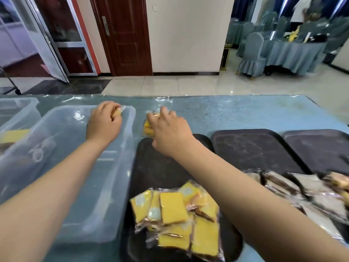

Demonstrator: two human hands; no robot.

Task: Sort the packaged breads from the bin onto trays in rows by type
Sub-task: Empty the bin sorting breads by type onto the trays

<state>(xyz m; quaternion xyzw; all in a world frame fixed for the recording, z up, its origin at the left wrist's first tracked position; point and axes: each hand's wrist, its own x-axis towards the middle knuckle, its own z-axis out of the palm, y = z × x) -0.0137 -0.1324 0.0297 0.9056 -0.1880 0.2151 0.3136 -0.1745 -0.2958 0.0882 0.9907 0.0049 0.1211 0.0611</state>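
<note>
My left hand (103, 122) grips a small wrapped bread (118, 111) over the far right corner of the clear plastic bin (90, 220). My right hand (170, 131) holds a yellow packaged bread (148, 127) just beyond the far edge of the left dark tray (151, 167). Several yellow packaged breads (177, 220) lie in a cluster on the near part of that tray. Brown and pale packaged breads (294, 188) lie on the near part of the middle tray (253, 148).
A third dark tray (321, 146) sits at the far right. A second clear bin (17, 112) stands at the far left behind the first. The table has a blue cover (236, 110) under plastic film. Beyond it are tiled floor, a door and covered chairs.
</note>
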